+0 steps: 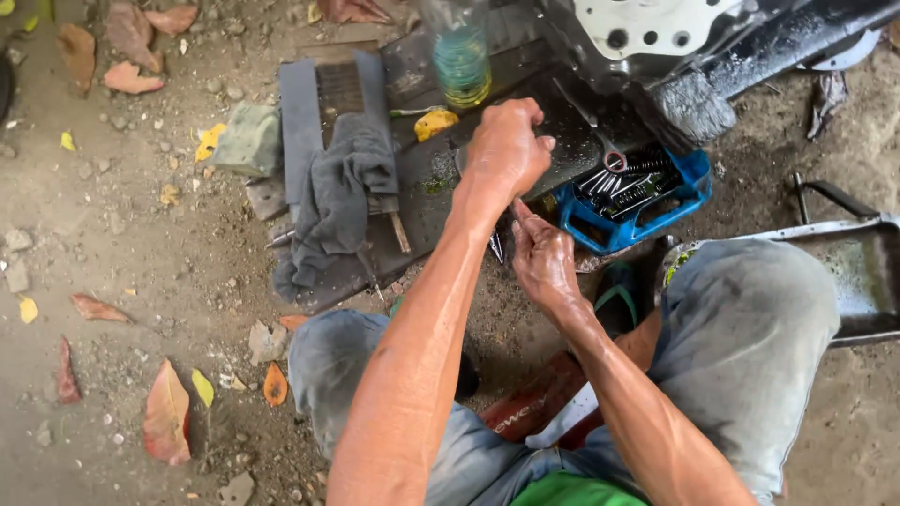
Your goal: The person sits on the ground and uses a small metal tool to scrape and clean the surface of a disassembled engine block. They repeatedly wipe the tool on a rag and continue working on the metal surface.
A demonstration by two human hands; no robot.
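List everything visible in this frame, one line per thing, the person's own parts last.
Blue tray: one, blue, right of the hands, holding dark metal parts.
Grey rag: one, dark grey, draped over the board on the left.
Dark board: one, black, under the hands.
Plastic bottle: one, clear with greenish liquid, top centre.
Brush: one, grey bristles, upper right.
Metal pan: one, grey, right edge.
Dry leaves: several, orange and yellow, on the dirt.
Left hand: closed fist over the board; what it grips is hidden.
Right hand: one, below the left, fingers on a small item.
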